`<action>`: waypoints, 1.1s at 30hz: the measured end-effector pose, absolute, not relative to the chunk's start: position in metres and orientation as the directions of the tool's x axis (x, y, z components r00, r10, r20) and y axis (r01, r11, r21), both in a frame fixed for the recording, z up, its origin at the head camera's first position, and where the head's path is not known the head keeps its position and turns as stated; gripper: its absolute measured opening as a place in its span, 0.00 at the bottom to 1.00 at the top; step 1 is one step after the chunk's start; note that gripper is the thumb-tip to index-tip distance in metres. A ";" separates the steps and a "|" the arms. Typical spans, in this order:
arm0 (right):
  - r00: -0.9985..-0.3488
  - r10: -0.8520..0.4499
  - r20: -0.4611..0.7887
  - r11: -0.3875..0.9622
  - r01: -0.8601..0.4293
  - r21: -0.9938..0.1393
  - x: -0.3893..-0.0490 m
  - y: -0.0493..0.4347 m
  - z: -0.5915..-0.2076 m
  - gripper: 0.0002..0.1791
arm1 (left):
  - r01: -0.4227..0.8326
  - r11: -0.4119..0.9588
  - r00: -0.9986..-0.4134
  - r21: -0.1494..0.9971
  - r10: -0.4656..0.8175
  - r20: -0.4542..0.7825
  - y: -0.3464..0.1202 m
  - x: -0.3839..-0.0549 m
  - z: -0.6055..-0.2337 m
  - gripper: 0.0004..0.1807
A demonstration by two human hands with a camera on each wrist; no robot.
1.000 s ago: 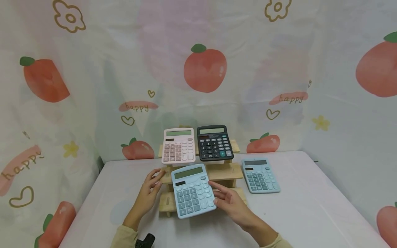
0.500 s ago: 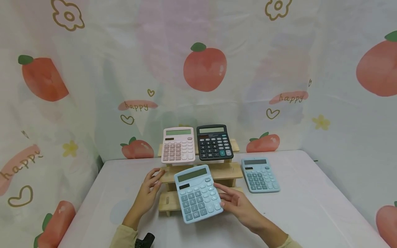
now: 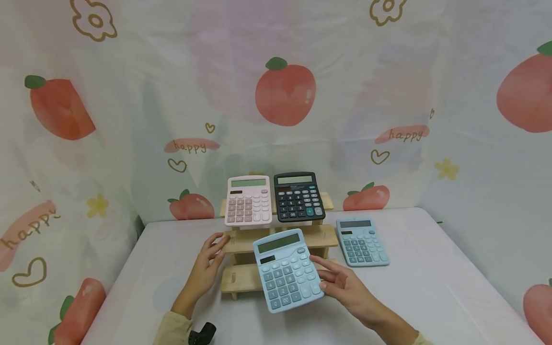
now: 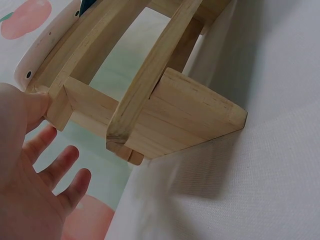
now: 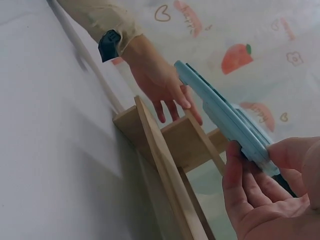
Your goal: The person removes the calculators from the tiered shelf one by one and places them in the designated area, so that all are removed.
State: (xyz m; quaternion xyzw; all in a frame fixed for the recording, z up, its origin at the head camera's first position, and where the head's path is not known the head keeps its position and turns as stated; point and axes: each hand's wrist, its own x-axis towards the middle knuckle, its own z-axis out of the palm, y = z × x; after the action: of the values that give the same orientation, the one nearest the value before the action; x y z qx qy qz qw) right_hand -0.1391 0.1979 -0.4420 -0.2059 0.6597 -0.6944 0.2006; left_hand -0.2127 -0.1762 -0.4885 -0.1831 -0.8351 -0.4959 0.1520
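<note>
My right hand pinches a light blue calculator by its right edge, thumb on the key side and fingers behind, as the right wrist view shows. The calculator is tilted in front of a stepped wooden display rack, apart from it. At the rack's left side, my left hand grips the end of the middle step between thumb and index finger; in the left wrist view the other fingers of the left hand are spread loosely. A pink calculator and a black calculator lean side by side on the top step.
A second light blue calculator lies on the white table to the right of the rack. A printed fruit curtain surrounds the back and sides. A dark strap or device is on the left wrist.
The light blue calculator in my right hand has moved right and slightly down, away from the rack's left part, uncovering more of the lower step. My left hand stays in place.
</note>
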 end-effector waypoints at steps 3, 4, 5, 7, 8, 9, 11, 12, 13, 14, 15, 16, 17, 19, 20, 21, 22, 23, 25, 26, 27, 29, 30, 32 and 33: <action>-0.847 -0.531 0.003 -0.033 0.017 -0.999 -0.138 0.204 -0.441 0.37 | 0.457 0.439 -0.886 0.774 0.152 0.438 -0.175 -0.214 -0.489 0.22; -0.852 -0.523 -0.006 -0.025 0.022 -0.999 -0.137 0.207 -0.440 0.37 | 0.458 0.440 -0.886 0.773 0.153 0.438 -0.174 -0.214 -0.490 0.22; -0.856 -0.517 -0.014 -0.019 0.027 -0.999 -0.136 0.209 -0.440 0.37 | 0.459 0.438 -0.886 0.773 0.155 0.438 -0.174 -0.215 -0.490 0.22; -0.862 -0.506 -0.027 -0.008 0.035 -0.999 -0.134 0.215 -0.439 0.37 | 0.460 0.439 -0.885 0.772 0.157 0.438 -0.172 -0.216 -0.491 0.21; -0.863 -0.504 -0.026 -0.007 0.035 -0.999 -0.133 0.218 -0.438 0.37 | 0.458 0.442 -0.886 0.771 0.158 0.436 -0.171 -0.216 -0.491 0.21; -0.863 -0.505 -0.024 -0.007 0.032 -0.999 -0.132 0.221 -0.437 0.36 | 0.459 0.442 -0.885 0.771 0.159 0.437 -0.171 -0.217 -0.491 0.21; -0.861 -0.509 -0.014 -0.014 0.025 -1.000 -0.131 0.226 -0.436 0.36 | 0.457 0.440 -0.886 0.773 0.156 0.436 -0.170 -0.217 -0.490 0.21; -0.859 -0.512 -0.008 -0.020 0.021 -1.000 -0.130 0.228 -0.435 0.36 | 0.458 0.440 -0.886 0.772 0.155 0.437 -0.169 -0.217 -0.490 0.21; -0.858 -0.513 -0.001 -0.027 0.018 -0.999 -0.130 0.231 -0.434 0.36 | 0.459 0.440 -0.885 0.772 0.155 0.438 -0.169 -0.218 -0.489 0.21; -0.857 -0.515 0.006 -0.034 0.013 -0.999 -0.130 0.233 -0.434 0.36 | 0.460 0.439 -0.885 0.772 0.155 0.440 -0.169 -0.218 -0.489 0.21; -0.857 -0.516 0.017 -0.042 0.006 -0.999 -0.130 0.235 -0.433 0.35 | 0.462 0.439 -0.884 0.770 0.155 0.441 -0.169 -0.218 -0.488 0.21; -0.857 -0.515 0.025 -0.050 0.001 -0.999 -0.130 0.237 -0.433 0.35 | 0.461 0.441 -0.884 0.770 0.155 0.441 -0.170 -0.218 -0.488 0.21; -0.857 -0.515 0.036 -0.058 -0.007 -0.998 -0.130 0.238 -0.433 0.35 | 0.462 0.442 -0.883 0.769 0.154 0.442 -0.170 -0.218 -0.488 0.21; -0.857 -0.512 0.053 -0.068 -0.021 -0.997 -0.130 0.241 -0.432 0.35 | 0.461 0.447 -0.884 0.767 0.153 0.442 -0.171 -0.218 -0.488 0.22; -0.858 -0.511 0.060 -0.072 -0.027 -0.997 -0.130 0.243 -0.432 0.35 | 0.460 0.448 -0.884 0.767 0.152 0.441 -0.172 -0.218 -0.488 0.22; -0.858 -0.509 0.063 -0.074 -0.030 -0.997 -0.129 0.244 -0.432 0.34 | 0.458 0.449 -0.885 0.767 0.152 0.440 -0.172 -0.218 -0.488 0.22; -0.859 -0.508 0.066 -0.073 -0.033 -0.997 -0.129 0.245 -0.432 0.34 | 0.456 0.450 -0.886 0.768 0.151 0.438 -0.173 -0.218 -0.488 0.22; -0.859 -0.508 0.069 -0.073 -0.037 -0.997 -0.129 0.246 -0.432 0.34 | 0.455 0.450 -0.887 0.769 0.151 0.437 -0.173 -0.218 -0.488 0.22; -0.860 -0.505 0.071 -0.071 -0.040 -0.997 -0.128 0.249 -0.431 0.34 | 0.452 0.449 -0.888 0.770 0.150 0.434 -0.174 -0.217 -0.489 0.22; -0.862 -0.502 0.072 -0.069 -0.042 -0.997 -0.128 0.250 -0.431 0.34 | 0.450 0.450 -0.890 0.771 0.149 0.432 -0.174 -0.217 -0.489 0.22; -0.862 -0.501 0.074 -0.068 -0.046 -0.997 -0.128 0.251 -0.430 0.34 | 0.448 0.450 -0.891 0.772 0.148 0.430 -0.174 -0.217 -0.489 0.22; -0.865 -0.496 0.077 -0.064 -0.052 -0.997 -0.127 0.253 -0.430 0.34 | 0.442 0.452 -0.894 0.775 0.145 0.425 -0.174 -0.216 -0.489 0.22; -0.867 -0.492 0.078 -0.062 -0.054 -0.997 -0.127 0.255 -0.430 0.34 | 0.438 0.453 -0.895 0.776 0.143 0.422 -0.175 -0.216 -0.489 0.22; -0.871 -0.486 0.077 -0.060 -0.054 -0.997 -0.126 0.257 -0.431 0.34 | 0.433 0.453 -0.898 0.779 0.141 0.418 -0.175 -0.215 -0.490 0.22; -0.874 -0.480 0.071 -0.055 -0.051 -0.997 -0.126 0.259 -0.431 0.34 | 0.432 0.452 -0.898 0.780 0.140 0.417 -0.175 -0.215 -0.490 0.22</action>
State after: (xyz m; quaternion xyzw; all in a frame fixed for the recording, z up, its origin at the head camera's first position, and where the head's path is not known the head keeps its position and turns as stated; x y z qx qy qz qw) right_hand -0.1258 0.2589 -0.4312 -0.1980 0.6700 -0.6988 0.1536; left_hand -0.2152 -0.1753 -0.4896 -0.1706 -0.8391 -0.4949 0.1476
